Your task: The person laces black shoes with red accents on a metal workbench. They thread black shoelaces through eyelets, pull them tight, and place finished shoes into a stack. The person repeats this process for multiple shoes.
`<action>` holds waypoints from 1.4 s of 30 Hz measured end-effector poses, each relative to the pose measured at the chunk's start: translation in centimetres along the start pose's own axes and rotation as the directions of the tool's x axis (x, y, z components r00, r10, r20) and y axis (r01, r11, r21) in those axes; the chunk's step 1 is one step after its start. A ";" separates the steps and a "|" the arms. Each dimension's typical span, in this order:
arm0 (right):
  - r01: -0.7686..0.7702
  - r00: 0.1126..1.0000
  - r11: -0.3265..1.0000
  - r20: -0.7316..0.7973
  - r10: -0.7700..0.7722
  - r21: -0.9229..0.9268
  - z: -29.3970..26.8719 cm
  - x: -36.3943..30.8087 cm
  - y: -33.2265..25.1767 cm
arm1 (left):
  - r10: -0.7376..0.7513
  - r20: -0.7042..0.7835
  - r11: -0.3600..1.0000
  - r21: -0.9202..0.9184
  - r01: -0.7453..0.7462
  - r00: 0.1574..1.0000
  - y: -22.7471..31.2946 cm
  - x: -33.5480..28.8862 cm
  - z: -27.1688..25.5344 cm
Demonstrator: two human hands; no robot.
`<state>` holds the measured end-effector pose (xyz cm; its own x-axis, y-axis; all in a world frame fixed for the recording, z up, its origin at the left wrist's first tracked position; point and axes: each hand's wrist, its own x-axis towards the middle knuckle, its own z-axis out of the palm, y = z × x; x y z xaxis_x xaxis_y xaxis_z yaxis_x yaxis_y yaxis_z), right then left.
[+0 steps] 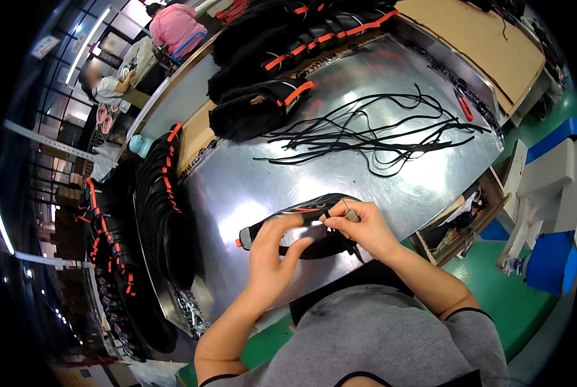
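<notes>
In front of me a black shoe upper (330,249) with grey and orange trim lies at the near edge of the metal table. My left hand (269,251) grips its left part, thumb and fingers bent around the material. In my right hand (369,232), the fingers pinch a small tool with a grey handle (351,215) and a thin metal tip, held over the upper's opening. A dark lace end seems to hang by the right fingers. Beyond the upper, a loose tangle of black laces (378,137) spreads over the table.
Black uppers with orange tabs are stacked at the back (246,116) and along the left side (166,226). A red-handled tool (464,107) rests by the right rim. An open drawer (459,226) juts out at right, near a blue-and-grey chair (553,193). Two people sit far left.
</notes>
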<state>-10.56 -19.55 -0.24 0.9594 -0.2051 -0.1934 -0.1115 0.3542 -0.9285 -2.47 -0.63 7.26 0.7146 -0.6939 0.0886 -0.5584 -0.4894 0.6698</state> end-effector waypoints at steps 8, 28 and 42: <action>0.075 0.991 0.972 -0.093 -0.098 -0.223 1.2 1.8 3.6 | -0.479 0.753 0.312 -0.333 0.890 0.450 -6.5 2.4 1.5; 0.344 0.928 0.639 0.145 -0.343 -0.688 -0.3 -3.5 -1.0 | -0.499 0.181 0.692 -0.506 0.515 0.848 -2.9 -1.9 4.7; 0.438 0.893 0.314 0.447 -0.046 -0.842 0.7 -0.6 -5.1 | -0.493 0.335 0.533 -0.613 0.583 0.803 -2.7 -1.1 4.1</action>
<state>-10.44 -20.60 4.83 0.9780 0.2081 0.0120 0.1668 -0.7471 -0.6435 -3.44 -0.73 2.32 0.7076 -0.4929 -0.5063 0.3772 -0.3423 0.8605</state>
